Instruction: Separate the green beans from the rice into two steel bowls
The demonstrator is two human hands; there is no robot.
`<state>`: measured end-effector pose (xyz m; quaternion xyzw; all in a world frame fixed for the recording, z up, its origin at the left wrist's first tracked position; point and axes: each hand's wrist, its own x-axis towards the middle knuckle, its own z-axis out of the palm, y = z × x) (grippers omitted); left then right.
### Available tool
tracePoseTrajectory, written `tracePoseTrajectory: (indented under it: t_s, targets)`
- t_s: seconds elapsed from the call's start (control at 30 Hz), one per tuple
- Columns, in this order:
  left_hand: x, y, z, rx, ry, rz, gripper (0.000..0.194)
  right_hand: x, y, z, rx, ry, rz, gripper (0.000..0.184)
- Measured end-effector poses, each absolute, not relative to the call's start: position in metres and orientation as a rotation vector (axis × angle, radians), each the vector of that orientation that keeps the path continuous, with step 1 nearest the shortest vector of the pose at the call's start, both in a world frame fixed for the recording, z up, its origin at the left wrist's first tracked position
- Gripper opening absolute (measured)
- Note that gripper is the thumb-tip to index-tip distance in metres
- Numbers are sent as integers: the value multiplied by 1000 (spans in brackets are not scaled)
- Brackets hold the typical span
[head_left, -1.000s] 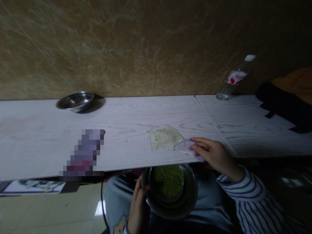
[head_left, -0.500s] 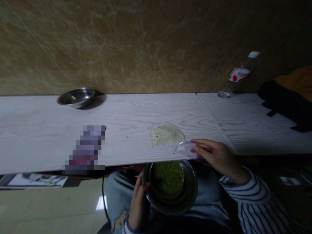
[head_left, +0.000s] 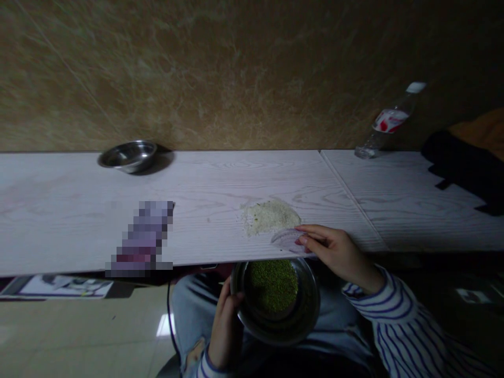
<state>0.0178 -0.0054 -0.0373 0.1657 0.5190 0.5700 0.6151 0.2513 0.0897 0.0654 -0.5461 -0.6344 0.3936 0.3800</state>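
On my feed, L hand [head_left: 228,317] grips the near-L rim of a steel bowl [head_left: 277,336], thumb over the lip; mung beans [head_left: 273,289] inside. Bowl's at lap level, far rim cut off from view by the tabletop's [head_left: 205,184] front edge. R hand [head_left: 334,252] pinches a clear curved plastic piece [head_left: 284,239] btwn thumb & fingers, just short of that edge, beside the rice pile [head_left: 271,216]; can't tell if touching. Wide gap L of pile, up to a 2nd bowl [head_left: 132,158] near the wall; bottle [head_left: 389,122] well apart, back R.
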Motion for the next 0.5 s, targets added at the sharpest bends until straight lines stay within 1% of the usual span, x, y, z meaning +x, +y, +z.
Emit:
tracePoseTrajectory:
  t_s: [0.23, 0.37, 0.5]
  targets:
    - [17, -5, -34, 311, 1150, 1303, 52, 252, 115, 61, -1444, -1591, 838, 30]
    - [15, -3, -36, 289, 1143, 1314, 52, 250, 122, 66, -1436, -1575, 829, 29]
    - [13, -2, -38, 326, 1151, 1330, 51, 227, 114, 68, -1392, -1666, 851, 32]
